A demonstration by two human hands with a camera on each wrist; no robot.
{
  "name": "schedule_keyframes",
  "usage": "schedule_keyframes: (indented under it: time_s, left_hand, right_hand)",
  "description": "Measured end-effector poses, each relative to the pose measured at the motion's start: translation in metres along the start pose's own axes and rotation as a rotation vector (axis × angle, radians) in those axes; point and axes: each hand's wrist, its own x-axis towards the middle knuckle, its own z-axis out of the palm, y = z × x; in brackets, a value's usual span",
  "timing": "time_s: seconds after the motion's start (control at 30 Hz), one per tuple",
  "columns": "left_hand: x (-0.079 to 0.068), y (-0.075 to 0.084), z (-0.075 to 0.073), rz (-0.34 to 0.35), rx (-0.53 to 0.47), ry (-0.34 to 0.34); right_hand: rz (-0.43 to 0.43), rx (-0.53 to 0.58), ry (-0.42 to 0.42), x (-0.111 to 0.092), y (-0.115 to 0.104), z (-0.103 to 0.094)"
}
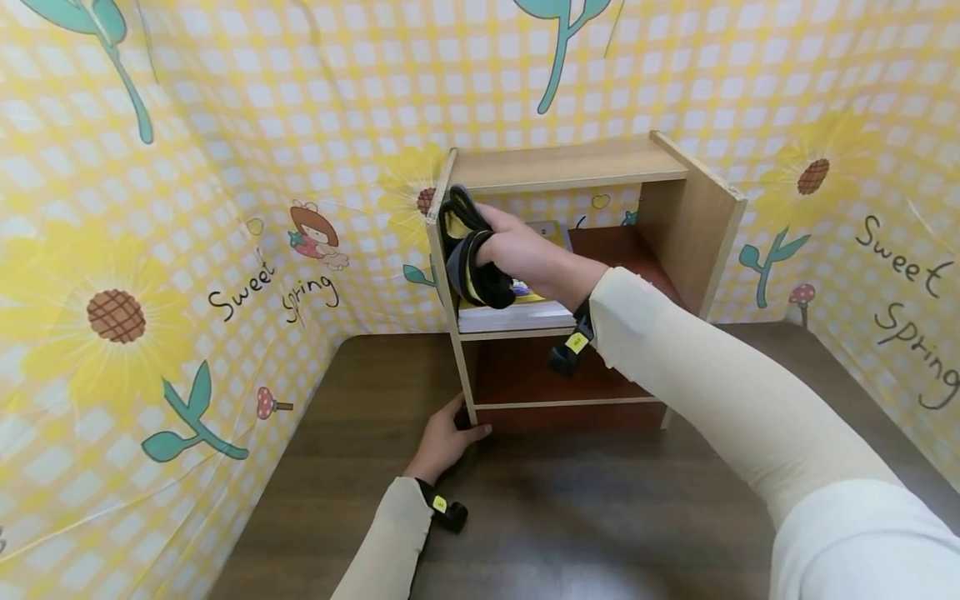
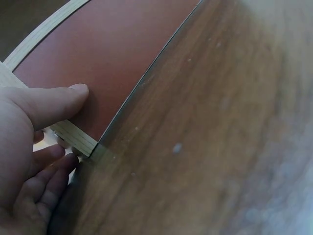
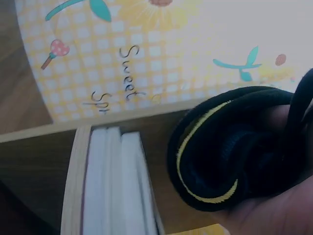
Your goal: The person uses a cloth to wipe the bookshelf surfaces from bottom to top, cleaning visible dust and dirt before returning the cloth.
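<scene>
A small wooden bookshelf (image 1: 701, 225) stands on the dark wood table. My right hand (image 1: 525, 254) grips a rolled-up black fabric item (image 1: 480, 271) with yellow trim, held at the left of the upper compartment. In the right wrist view the black roll (image 3: 190, 142) shows its coiled layers, close over a stack of books (image 3: 117, 186). Low at the shelf's left front corner, my left hand (image 1: 442, 437) holds the side panel. Its thumb (image 2: 56, 104) presses the reddish-brown base board while the other fingers sit behind the panel's edge.
Books (image 1: 517, 319) lie flat in the upper compartment, partly hidden behind my right hand. Below them is a lower compartment with a reddish floor (image 1: 525, 379). A yellow checked cloth (image 1: 247, 208) with flower prints surrounds the table (image 1: 540, 517) at the back and sides.
</scene>
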Motion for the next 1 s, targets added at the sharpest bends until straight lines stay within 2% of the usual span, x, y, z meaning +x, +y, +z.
schedule_keyframes:
  time_s: [0.2,0.43,0.77,1.0]
  left_hand:
    - [-0.003,0.0,-0.001,-0.004,0.003,0.005]
    - [-0.002,0.001,-0.002,0.013,0.009,0.015]
    - [0.001,0.001,-0.001,0.02,0.002,0.017]
    - [-0.002,0.001,-0.001,0.011,-0.007,0.014]
  right_hand:
    - [0.1,-0.069,0.013,0.013,0.003,-0.005]
    - [0.084,-0.122,-0.011,0.028,-0.002,-0.012]
    - [0.098,-0.15,-0.012,0.034,-0.001,-0.012]
    - [0.127,-0.303,-0.01,0.047,0.006,-0.014]
